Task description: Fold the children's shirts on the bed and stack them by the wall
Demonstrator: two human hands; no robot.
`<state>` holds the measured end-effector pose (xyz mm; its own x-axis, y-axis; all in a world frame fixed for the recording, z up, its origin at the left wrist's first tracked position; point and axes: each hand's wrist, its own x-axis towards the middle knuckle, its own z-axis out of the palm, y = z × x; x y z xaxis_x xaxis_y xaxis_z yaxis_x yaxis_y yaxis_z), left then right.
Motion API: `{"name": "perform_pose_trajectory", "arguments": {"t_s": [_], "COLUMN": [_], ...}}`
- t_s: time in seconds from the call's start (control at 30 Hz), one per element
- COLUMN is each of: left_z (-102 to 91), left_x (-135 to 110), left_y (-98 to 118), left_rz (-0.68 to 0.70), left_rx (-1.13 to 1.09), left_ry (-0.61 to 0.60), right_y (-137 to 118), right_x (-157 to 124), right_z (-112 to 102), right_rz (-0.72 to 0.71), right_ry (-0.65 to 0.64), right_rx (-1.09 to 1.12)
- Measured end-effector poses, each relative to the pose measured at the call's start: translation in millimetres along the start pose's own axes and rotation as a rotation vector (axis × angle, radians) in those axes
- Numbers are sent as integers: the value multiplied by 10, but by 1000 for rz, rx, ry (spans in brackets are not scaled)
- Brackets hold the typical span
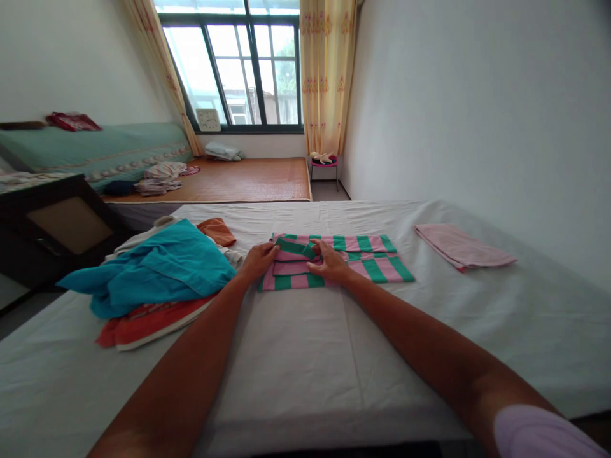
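Observation:
A pink and green striped shirt [375, 267] lies folded into a long flat strip on the white-sheeted table or bed in front of me. At its left end, my left hand [260, 261] grips the cloth at the edge, thumb on top. My right hand [331, 264] is curled over the shirt just right of there, its fingertips on a folded green and pink part that is slightly raised between both hands. Part of the shirt's left end is hidden by my fingers.
To the left lies a loose heap with a turquoise garment [176, 267], a red-orange one [157, 321] and a brown-orange cloth [217, 231]. On the right rests a folded pink garment [461, 247]. Beyond the white sheet [296, 356] stand a mat-covered bed [252, 178] and a dark cabinet [62, 219].

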<state>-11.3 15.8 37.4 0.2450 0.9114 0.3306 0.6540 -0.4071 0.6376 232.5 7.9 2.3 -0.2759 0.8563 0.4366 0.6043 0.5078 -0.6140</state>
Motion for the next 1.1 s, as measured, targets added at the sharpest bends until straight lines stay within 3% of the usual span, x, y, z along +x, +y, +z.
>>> {"name": "perform_pose_trajectory", "arguments": {"t_s": [0.13, 0.3, 0.43, 0.57, 0.8, 0.93, 1.1], "left_z": [7, 16, 26, 16, -3, 11, 40], "left_x": [3, 9, 19, 24, 6, 9, 22], "left_y": [-16, -60, -24, 32, 48, 41, 15], "left_rz": [19, 23, 62, 129, 100, 53, 45], "left_rx": [-64, -190, -241, -312, -346, -380, -496], "left_ry": [-13, -2, 41, 144, 190, 179, 178], "right_y": [-90, -105, -67, -32, 36, 24, -171], "right_x": [-4, 73, 98, 119, 140, 77, -16], "right_z": [48, -48, -103, -77, -66, -92, -90], "right_rz": [50, 158, 100, 23, 11, 10, -232], "right_ry": [15, 162, 255, 267, 152, 38, -108], "right_rx": [-132, -67, 86, 253, 455, 299, -87]}}
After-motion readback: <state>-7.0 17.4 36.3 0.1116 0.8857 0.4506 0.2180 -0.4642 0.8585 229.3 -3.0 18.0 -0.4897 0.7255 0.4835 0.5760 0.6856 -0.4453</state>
